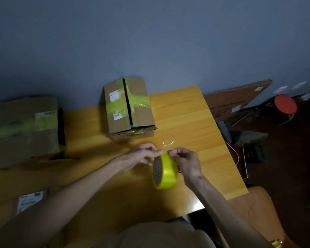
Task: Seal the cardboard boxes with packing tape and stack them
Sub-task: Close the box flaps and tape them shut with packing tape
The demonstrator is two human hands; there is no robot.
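A roll of yellow packing tape stands on edge on the wooden table in front of me. My left hand and my right hand meet at the top of the roll, fingertips pinching the tape there. A clear curl of loose tape sticks up just beyond the fingers. A cardboard box with yellow tape across its top and an open seam stands at the table's back. A second taped cardboard box sits at the left.
A small labelled parcel lies at the near left. A flat cardboard sheet leans beyond the table's right edge, with a red stool and a brush and dustpan on the dark floor. A wall rises behind the table.
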